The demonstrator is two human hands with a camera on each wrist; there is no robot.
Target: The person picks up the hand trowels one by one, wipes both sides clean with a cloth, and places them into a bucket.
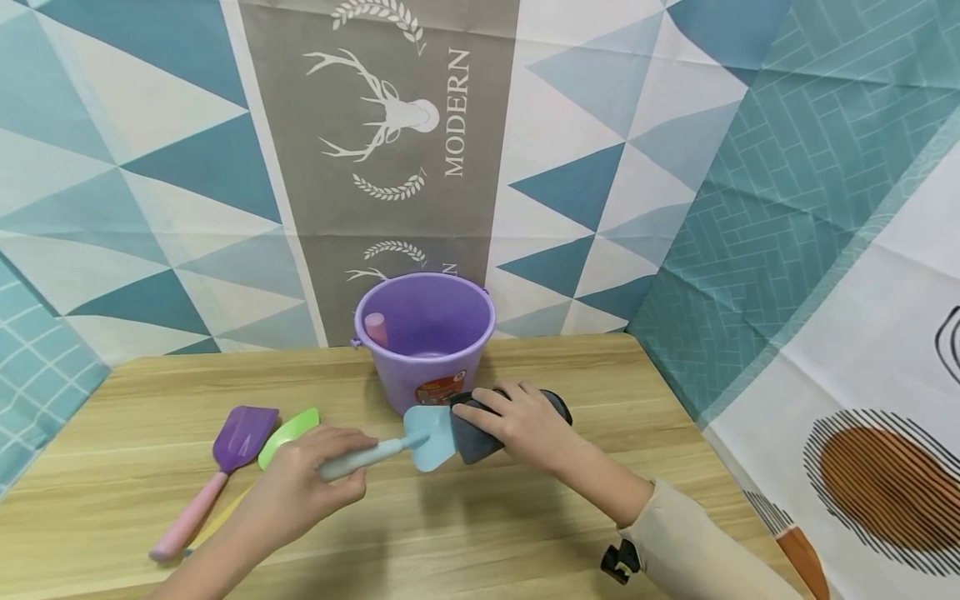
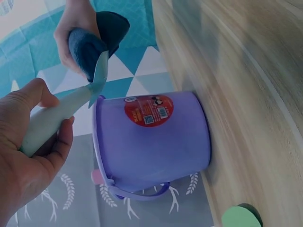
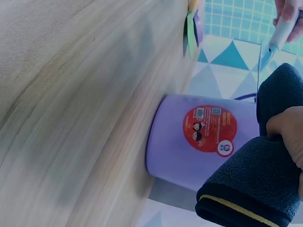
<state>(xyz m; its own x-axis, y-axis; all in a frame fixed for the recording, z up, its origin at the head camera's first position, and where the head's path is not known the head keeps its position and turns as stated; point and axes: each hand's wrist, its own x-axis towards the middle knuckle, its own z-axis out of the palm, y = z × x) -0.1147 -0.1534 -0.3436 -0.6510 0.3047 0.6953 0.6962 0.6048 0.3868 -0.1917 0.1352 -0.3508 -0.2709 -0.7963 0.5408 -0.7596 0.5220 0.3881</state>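
My left hand [image 1: 292, 483] grips the pale handle of a small light-blue toy shovel [image 1: 432, 435], its blade pointing right. A folded dark cloth [image 1: 474, 442] is held in my right hand [image 1: 528, 425] and meets the blade's far end. Both are above the table, in front of the purple bucket [image 1: 423, 371]. From the left wrist, the shovel blade [image 2: 101, 73] appears edge-on against the cloth [image 2: 85, 49]. The right wrist view shows the thick cloth [image 3: 251, 179] bunched under the fingers, with a yellow stripe near its lower edge.
Left on the wooden table [image 1: 600, 500] lie a purple shovel [image 1: 242, 435] with a pink handle and a green one [image 1: 291, 435] with a yellow handle. A pink handle end [image 1: 376, 329] sticks up inside the bucket. Patterned cloth [image 1: 570, 167] hangs behind the table.
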